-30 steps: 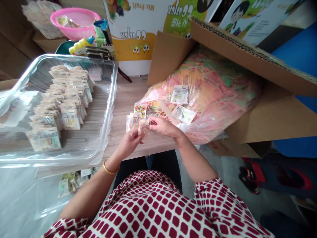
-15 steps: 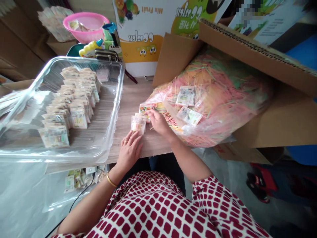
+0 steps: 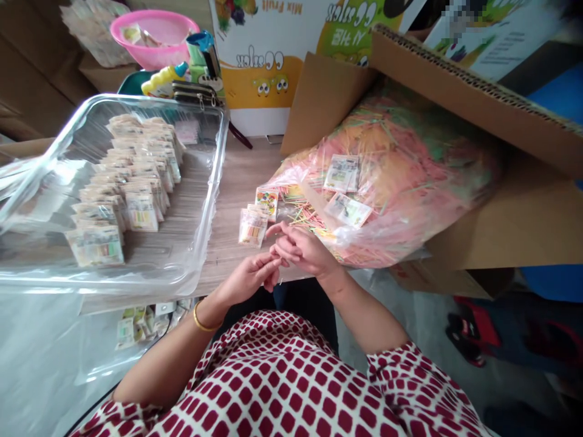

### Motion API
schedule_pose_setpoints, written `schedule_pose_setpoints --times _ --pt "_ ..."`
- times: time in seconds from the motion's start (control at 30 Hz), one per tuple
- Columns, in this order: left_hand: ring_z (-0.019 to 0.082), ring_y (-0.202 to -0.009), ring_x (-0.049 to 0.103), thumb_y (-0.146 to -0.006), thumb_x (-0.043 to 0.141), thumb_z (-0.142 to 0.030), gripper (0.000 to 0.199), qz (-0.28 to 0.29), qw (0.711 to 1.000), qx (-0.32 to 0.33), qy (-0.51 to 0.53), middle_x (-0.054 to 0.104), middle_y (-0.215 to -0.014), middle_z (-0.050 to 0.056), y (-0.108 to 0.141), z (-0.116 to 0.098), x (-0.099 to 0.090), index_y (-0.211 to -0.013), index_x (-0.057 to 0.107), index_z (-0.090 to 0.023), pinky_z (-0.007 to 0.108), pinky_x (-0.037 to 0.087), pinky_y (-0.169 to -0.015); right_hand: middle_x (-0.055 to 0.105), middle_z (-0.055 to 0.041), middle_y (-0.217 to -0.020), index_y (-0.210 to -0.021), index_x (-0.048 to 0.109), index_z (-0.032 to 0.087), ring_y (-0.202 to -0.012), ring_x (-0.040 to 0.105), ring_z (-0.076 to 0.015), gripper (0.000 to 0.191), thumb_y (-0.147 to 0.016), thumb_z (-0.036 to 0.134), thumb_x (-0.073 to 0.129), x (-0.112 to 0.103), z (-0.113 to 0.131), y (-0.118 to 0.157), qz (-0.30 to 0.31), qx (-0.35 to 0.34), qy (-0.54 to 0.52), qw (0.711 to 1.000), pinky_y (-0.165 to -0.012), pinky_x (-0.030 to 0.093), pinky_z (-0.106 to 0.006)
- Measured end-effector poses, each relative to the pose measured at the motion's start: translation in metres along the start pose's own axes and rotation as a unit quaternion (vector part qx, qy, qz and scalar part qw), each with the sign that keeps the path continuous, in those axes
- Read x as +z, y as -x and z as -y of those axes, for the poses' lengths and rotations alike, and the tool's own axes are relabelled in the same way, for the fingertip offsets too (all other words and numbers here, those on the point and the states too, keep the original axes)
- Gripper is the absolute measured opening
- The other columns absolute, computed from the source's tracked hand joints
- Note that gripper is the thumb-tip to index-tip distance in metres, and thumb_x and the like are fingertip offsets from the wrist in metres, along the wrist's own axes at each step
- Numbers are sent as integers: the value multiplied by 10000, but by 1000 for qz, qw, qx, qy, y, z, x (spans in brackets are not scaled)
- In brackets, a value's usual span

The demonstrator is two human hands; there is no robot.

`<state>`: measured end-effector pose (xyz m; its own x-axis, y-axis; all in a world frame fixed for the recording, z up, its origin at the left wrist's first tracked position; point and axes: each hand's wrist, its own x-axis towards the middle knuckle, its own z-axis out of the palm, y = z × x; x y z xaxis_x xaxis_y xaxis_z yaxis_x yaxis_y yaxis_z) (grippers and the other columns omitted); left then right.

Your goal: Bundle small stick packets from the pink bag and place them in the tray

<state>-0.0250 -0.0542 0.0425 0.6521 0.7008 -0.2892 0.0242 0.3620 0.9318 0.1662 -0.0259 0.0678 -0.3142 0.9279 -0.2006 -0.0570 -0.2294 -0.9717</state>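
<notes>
My left hand (image 3: 250,279) and my right hand (image 3: 300,249) meet just above the table's front edge, fingertips touching. Whether anything small lies between them is too hard to see. Nearest them, a clear packet of coloured sticks (image 3: 252,227) lies on the wood beside a bright printed card packet (image 3: 267,202). To the right sits a large clear plastic bag of pastel sticks (image 3: 387,170), with loose coloured sticks spilling at its mouth. Two printed packets (image 3: 340,173) (image 3: 348,211) rest on top of it.
A clear plastic tray (image 3: 214,182) on the wooden table (image 3: 237,170) holds rows of stacked packets (image 3: 127,194). Cardboard box flaps (image 3: 473,91) surround the bag. A pink basin (image 3: 152,39), a yellow bottle (image 3: 164,79) and a black wallet (image 3: 195,92) stand behind the tray.
My left hand has lifted off the table and joined my right hand. The right hand has moved down from the card packet toward the table's edge. The clear packet stays on the table.
</notes>
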Motion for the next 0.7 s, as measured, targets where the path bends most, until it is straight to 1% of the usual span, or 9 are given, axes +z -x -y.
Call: schedule_pose_setpoints --times 0.07,0.1,0.17,0.23,0.3,0.4,0.47,0.6,0.7 --pt "102 -501 557 -961 630 -548 375 22 999 -31 -8 612 -610 -22 10 3 -7 -956 731 -187 234 465 -524 341 75 -554 -1011 707 205 -509 351 -127 474 -1005 624 485 -20 10 7 -83 -28 88 992 -633 459 -300" --pt "111 -521 587 -961 637 -537 358 7 999 -38 7 635 -624 -17 14 4 -9 -996 740 -196 238 488 -543 377 63 -575 -999 701 213 -527 370 -132 450 -994 623 516 -30 16 10 -147 -52 128 980 -610 435 -295" --pt "165 -735 713 -963 649 -507 330 -61 995 -21 71 757 -826 43 16 3 -11 -1081 754 -217 281 572 -694 415 49 -599 -1055 695 226 -547 414 -144 443 -1018 610 477 -43 25 14 -186 -69 153 968 -617 429 -302" --pt "246 -1137 704 -959 665 -477 325 -142 979 19 148 756 -1235 95 9 1 -8 -1166 758 -246 359 579 -925 492 34 -651 -1131 685 239 -588 491 -152 427 -1040 577 441 -42 27 15 -133 -61 146 978 -662 459 -309" --pt "297 -1390 552 -947 685 -455 328 -187 961 46 200 622 -1486 78 -2 -2 0 -1208 759 -271 419 515 -1072 608 5 -780 -1111 681 236 -706 586 -159 351 -1026 521 494 -28 20 13 -75 -55 148 985 -734 488 -311" --pt "304 -1449 494 -925 715 -433 305 -206 952 69 214 618 -1494 62 -17 -1 12 -1179 781 -277 451 442 -1162 698 -29 -975 -1034 661 210 -919 647 -182 226 -968 417 598 0 -1 6 -34 -32 154 987 -836 495 -317" --pt "294 -1434 513 -912 730 -431 300 -213 954 84 193 653 -1453 59 -21 4 15 -1161 792 -276 452 413 -1191 701 -29 -975 -1020 649 196 -927 643 -184 197 -941 374 614 12 -13 2 -17 -8 146 989 -834 489 -319" --pt "284 -1400 549 -923 714 -446 307 -247 958 103 105 673 -1425 51 -20 15 9 -1179 787 -292 465 377 -1216 656 1 -872 -990 648 185 -781 580 -138 157 -889 304 642 15 -26 -5 18 17 85 996 -703 453 -267" --pt "265 -1406 540 -958 670 -429 276 -266 953 144 19 675 -1421 39 -20 15 2 -1172 787 -301 467 320 -1249 526 58 -684 -965 633 187 -585 436 -95 153 -877 313 639 12 -26 -12 28 49 29 998 -536 339 -231"
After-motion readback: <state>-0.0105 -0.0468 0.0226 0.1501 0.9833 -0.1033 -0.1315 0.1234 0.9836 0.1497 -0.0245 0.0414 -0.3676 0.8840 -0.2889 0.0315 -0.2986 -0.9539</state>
